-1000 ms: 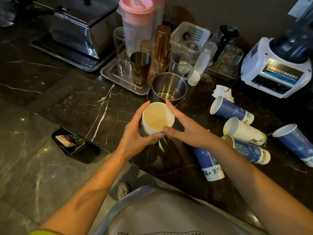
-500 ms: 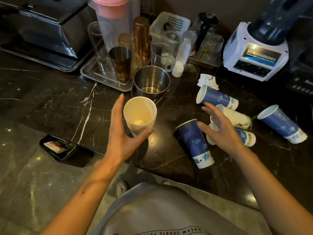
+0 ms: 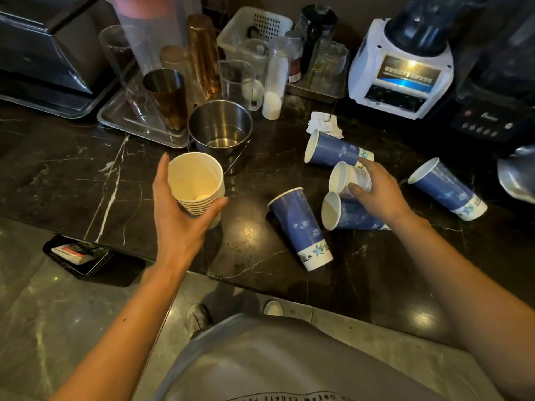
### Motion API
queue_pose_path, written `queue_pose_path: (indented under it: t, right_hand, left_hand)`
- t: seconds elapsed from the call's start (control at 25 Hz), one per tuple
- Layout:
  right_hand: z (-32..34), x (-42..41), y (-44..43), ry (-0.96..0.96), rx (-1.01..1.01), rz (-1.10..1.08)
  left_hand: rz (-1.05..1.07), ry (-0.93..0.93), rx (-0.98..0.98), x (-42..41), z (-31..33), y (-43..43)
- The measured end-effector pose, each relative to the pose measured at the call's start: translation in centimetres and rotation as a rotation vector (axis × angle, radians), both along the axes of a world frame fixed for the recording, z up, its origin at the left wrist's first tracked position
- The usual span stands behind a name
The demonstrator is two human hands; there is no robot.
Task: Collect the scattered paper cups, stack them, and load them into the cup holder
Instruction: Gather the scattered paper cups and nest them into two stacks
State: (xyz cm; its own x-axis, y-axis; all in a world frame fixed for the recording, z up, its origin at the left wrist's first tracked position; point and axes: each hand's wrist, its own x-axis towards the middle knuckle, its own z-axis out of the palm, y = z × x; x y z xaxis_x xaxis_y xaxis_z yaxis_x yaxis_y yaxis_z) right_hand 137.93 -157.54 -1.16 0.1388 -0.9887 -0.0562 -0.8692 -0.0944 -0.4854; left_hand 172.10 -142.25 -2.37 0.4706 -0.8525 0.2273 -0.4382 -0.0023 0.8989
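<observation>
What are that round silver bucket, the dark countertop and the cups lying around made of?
The round silver bucket looks like brushed stainless steel: grey sheen, soft reflections, thin wire handle. The dark countertop seems polished black marble or a lookalike, with white veins and glossy highlights. The blue printed cups appear to be matte coated paper with rolled white rims, like the white stack held in the left hand.

Left hand (image 3: 179,224) wraps a stack of nested white cups (image 3: 197,186), mouth up, just in front of the steel pot (image 3: 220,127) on the black marble counter (image 3: 72,175). Right hand (image 3: 376,192) grips a small white cup (image 3: 348,178) lying on its side, right of the pot. Four blue cups lie tipped around it: one behind (image 3: 333,149), one touching in front (image 3: 347,211), one nearer the pot (image 3: 301,227), one well apart to the right (image 3: 447,189). White blender base (image 3: 402,70) stands behind them.
</observation>
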Motion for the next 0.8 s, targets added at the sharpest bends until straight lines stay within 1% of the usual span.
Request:
queue_pose_path:
  t: [0.08,0.2,0.28,0.36,0.44,0.48,0.56,0.6,0.72,0.76,0.8]
  right_hand:
    - [-0.5,-0.9,-2.1,0.079,0.046,0.024]
    - [-1.2,-1.3,-4.0,0.212,0.167,0.133]
    - [-1.6,-1.2,-4.7,0.237,0.202,0.146]
    - [-1.4,-1.0,-5.1,0.251,0.168,0.155]
    - [-0.2,-0.7,-4.9,0.263,0.062,0.169]
    - [0.5,-0.6,-4.5,0.231,-0.01,0.16]
    - [2.6,0.5,-3.3,0.056,-0.156,0.133]
    - [3.9,1.3,-2.5,-0.074,-0.192,0.117]
    - [8.0,5.5,0.4,-0.578,-0.159,0.158]
    - [9.2,7.2,1.5,-0.721,-0.139,0.193]
    - [10.1,8.9,2.5,-0.823,-0.12,0.235]
  left_hand:
    - [0.02,0.023,-0.002,0.1,-0.4,-0.1]
    - [0.055,0.034,0.01,0.0,-0.5,-0.1]
    - [0.052,0.054,0.016,-0.1,-0.3,-0.2]
    - [0.027,0.077,0.024,-0.3,-0.3,-0.1]
    - [-0.019,0.109,0.032,-0.7,-0.2,-0.4]
    - [-0.044,0.118,0.044,-1.1,-0.2,-0.4]
    - [-0.072,0.136,0.06,-1.5,-0.1,-0.7]
    - [-0.094,0.143,0.064,-1.7,0.0,-0.9]
    - [-0.159,0.127,0.06,-1.9,0.1,-1.7]
    - [-0.177,0.121,0.061,-1.8,0.2,-1.9]
    - [-0.191,0.119,0.064,-1.6,0.2,-2.0]
